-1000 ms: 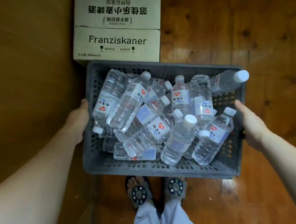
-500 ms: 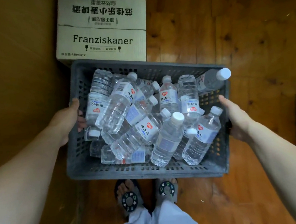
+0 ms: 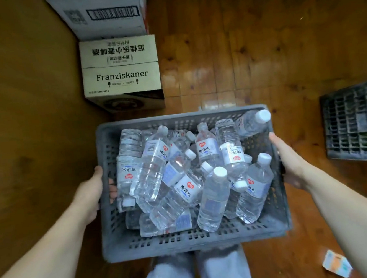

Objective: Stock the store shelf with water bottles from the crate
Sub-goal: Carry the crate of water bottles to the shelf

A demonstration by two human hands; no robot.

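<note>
Above a wooden floor [image 3: 248, 52], in the single head view, a grey slotted crate [image 3: 195, 239] was carried level between two bare hands, one at each short side, probably so the load would not tip. The left hand [image 3: 91, 193] gripped the left wall, thumb over the rim and fingers [image 3: 113, 192] curled through a slot to the inside. The right hand [image 3: 290, 163] held the right wall; its thumb lay along the rim, but its fingers were hidden behind the wall, so I cannot tell how they were curled. Inside lay the water bottles [image 3: 182, 179], heaped loosely at all angles, white caps mostly pointing far and right; one bottle [image 3: 252, 121] rested on the far right corner of the rim. Their labels carried a red heart mark and Chinese writing too small to read. On the floor beyond the crate stood a cardboard box [image 3: 121, 77] printed "Franziskaner". No shelf showed, so stocking seemingly had not begun.
</note>
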